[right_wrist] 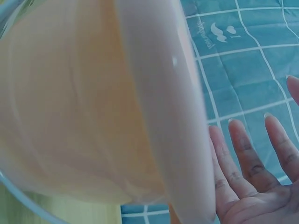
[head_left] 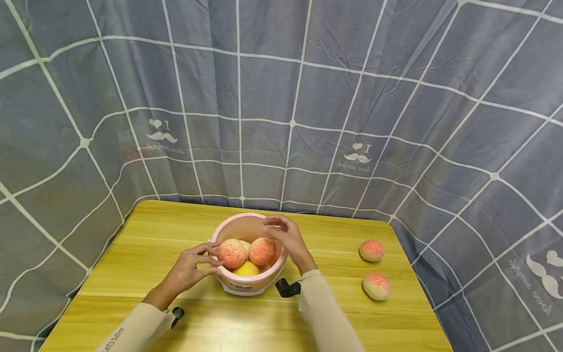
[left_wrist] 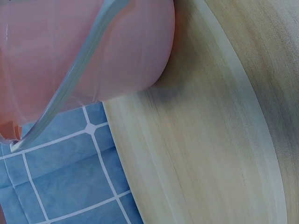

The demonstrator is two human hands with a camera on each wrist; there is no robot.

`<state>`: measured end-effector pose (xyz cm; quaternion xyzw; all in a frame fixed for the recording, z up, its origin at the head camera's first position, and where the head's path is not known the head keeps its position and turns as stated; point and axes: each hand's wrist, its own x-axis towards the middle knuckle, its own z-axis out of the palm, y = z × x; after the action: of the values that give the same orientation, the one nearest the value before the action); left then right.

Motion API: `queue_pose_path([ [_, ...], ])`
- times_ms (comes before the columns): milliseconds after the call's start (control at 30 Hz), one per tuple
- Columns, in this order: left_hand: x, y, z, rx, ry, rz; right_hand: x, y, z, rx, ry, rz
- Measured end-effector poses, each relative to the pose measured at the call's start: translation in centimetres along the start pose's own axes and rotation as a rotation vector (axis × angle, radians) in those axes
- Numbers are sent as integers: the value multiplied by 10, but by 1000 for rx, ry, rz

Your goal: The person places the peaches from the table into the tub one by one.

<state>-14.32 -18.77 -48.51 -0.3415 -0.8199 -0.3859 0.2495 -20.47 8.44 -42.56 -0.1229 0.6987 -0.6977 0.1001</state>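
A pink bucket (head_left: pixel 281 266) with a pale handle (left_wrist: pixel 70 79) stands on the table. Inside it lie two red-speckled peaches, a left peach (head_left: pixel 232 253) and a right peach (head_left: pixel 261 251), with a smooth yellow round fruit (head_left: pixel 246 269) in front and a paler one partly hidden behind. My left hand (head_left: pixel 189 266) is at the bucket's left rim, fingers and thumb around the left peach's outer side. Over the right rim, my right hand (head_left: pixel 288 239) has its fingers extended, close above the right peach. The right wrist view shows that palm and spread fingers (right_wrist: pixel 247 154) holding nothing.
Two more speckled peaches, a farther peach (head_left: pixel 371 250) and a nearer peach (head_left: pixel 376 286), lie on the right of the wooden table (head_left: pixel 176 225). A grey curtain (head_left: pixel 264 88) with white grid lines surrounds the table's back and sides.
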Motion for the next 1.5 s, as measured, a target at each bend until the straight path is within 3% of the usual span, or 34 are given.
queue_pose_path([
  [267, 1, 1, 1, -6, 5, 2, -14, -17, -6, -33, 22, -36],
  [600, 4, 2, 2, 2, 1, -11, -6, 13, -25, 29, 62, -33],
  [1500, 5, 2, 3, 7, 6, -22, -22, 25, -62, -1, 90, -80],
])
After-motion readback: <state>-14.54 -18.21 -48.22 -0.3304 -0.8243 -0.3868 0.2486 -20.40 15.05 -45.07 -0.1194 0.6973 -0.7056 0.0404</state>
